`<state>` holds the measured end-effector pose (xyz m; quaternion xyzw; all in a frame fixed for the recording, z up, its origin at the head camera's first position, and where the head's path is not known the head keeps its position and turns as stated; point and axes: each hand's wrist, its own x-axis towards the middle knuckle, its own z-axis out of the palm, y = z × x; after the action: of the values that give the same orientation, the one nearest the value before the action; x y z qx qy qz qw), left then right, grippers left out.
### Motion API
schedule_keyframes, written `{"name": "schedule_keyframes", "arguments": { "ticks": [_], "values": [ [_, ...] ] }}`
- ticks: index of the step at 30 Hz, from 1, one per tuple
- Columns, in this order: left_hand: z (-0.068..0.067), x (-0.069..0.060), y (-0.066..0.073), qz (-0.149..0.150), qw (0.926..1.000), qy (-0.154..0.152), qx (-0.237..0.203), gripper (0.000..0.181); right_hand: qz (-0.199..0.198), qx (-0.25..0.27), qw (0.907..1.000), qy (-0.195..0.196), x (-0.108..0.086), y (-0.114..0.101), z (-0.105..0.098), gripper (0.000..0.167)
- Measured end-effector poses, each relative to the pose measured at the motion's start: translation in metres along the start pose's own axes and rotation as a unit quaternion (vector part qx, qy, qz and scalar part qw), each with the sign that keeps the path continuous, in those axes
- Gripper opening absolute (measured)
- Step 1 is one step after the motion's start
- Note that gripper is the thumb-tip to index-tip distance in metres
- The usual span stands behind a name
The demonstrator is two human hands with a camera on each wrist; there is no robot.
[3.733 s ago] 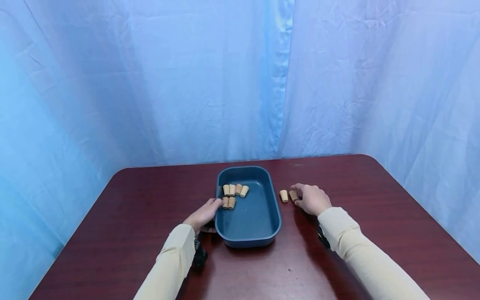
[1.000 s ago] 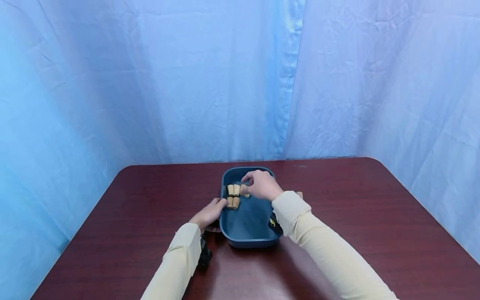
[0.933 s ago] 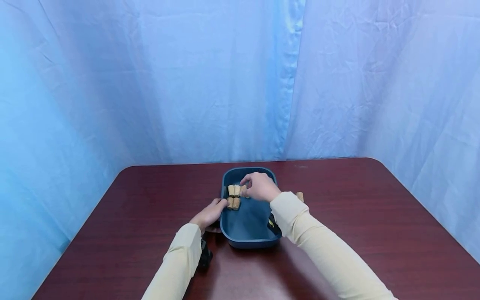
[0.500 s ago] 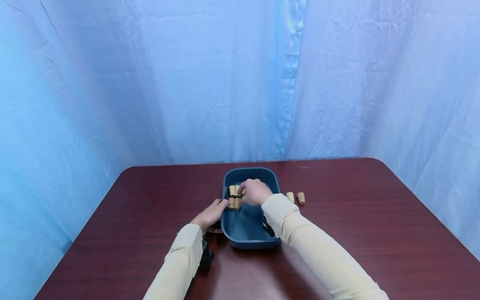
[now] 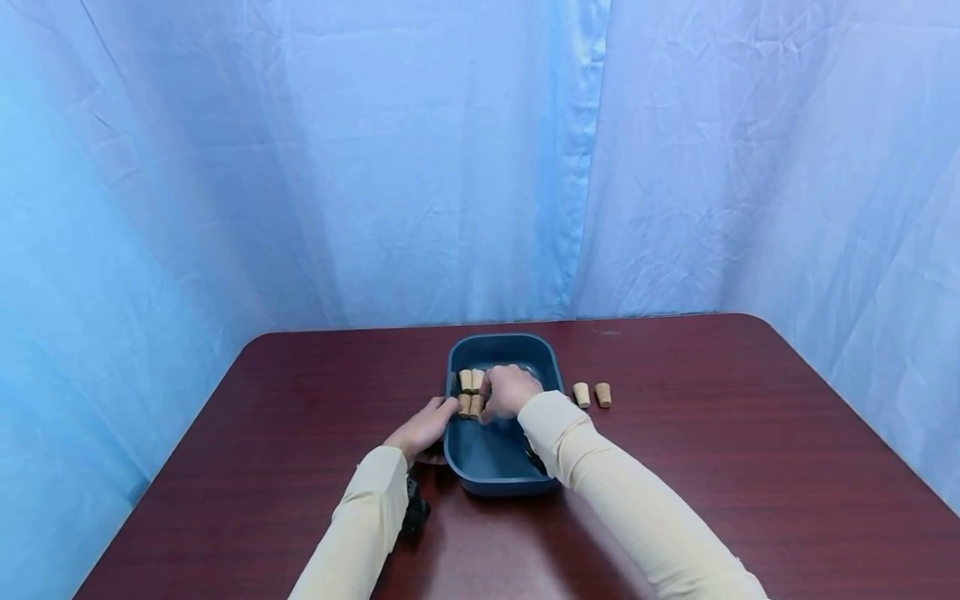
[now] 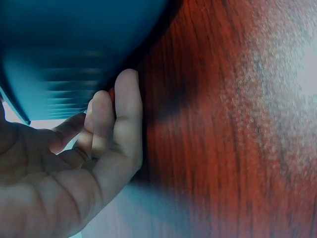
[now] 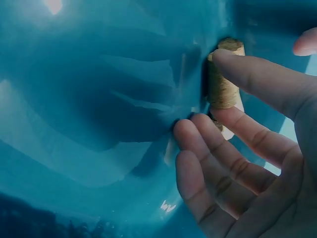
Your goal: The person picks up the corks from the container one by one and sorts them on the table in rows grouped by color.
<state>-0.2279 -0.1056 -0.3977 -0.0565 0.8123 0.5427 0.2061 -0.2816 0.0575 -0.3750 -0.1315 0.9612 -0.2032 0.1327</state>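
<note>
In the head view, my left hand (image 5: pixel 423 427) grips the left wall of the blue tray (image 5: pixel 504 482), thumb at the rim; the left wrist view shows its fingers (image 6: pixel 128 94) bent against the tray's outer side (image 6: pixel 74 54). My right hand (image 5: pixel 512 392) is inside the tray, just right of the corks. Thumb and index finger of the right hand (image 7: pixel 223 79) pinch a cork (image 7: pixel 224 91) by its ends in the right wrist view, while the other fingers are loosely bent. Left of that hand lie light corks (image 5: pixel 466 381) behind darker corks (image 5: pixel 465 406). The hand hides part of the group.
A light cork (image 5: pixel 581 395) and a darker cork (image 5: pixel 603 394) stand on the dark red table (image 5: pixel 720 433), right of the tray. Blue curtains (image 5: pixel 435 167) hang behind and beside the table. Black wrist gear (image 5: pixel 415 508) is under the left sleeve.
My right hand has gone from the corks on the table into the tray, then lower and nearer, beside the front row of corks. My left hand has kept its grip on the tray.
</note>
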Motion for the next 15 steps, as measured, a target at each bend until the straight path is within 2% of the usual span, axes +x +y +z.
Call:
{"name": "schedule_keyframes", "arguments": {
  "ticks": [15],
  "values": [
    [-0.0005, -0.0002, 0.0008, -0.007, 1.0000, 0.000, 0.002, 0.063, -0.010, -0.002, 0.9999, 0.001, 0.0019, 0.0029, 0.0019, 0.024]
  ]
}}
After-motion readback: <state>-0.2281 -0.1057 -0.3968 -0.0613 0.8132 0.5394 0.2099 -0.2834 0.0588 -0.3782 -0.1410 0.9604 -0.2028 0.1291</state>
